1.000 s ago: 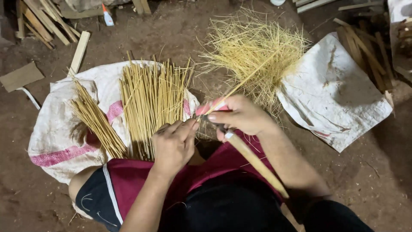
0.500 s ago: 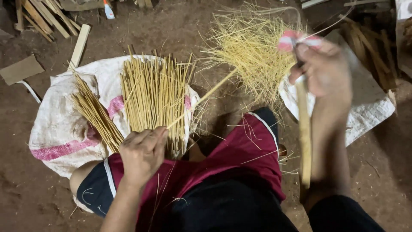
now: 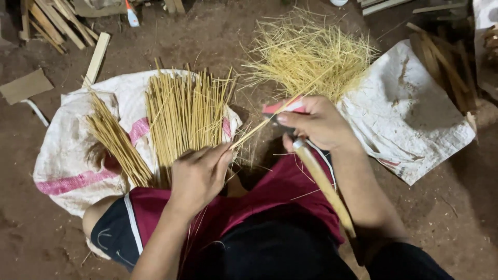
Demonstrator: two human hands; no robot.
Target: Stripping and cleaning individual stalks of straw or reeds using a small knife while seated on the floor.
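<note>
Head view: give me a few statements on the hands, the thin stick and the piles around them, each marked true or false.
1. The left hand pinches the near end of a thin stick. True.
2. The right hand is empty. False: it grips a knife with a long wooden handle, at the stick.
3. The neat sticks lie on a white sack with a pink stripe. True.
4. The loose pile of thin shavings lies on that same sack. False: it lies on the dirt floor, beyond the right hand.
5. A second white sack lies to the right. True.
</note>
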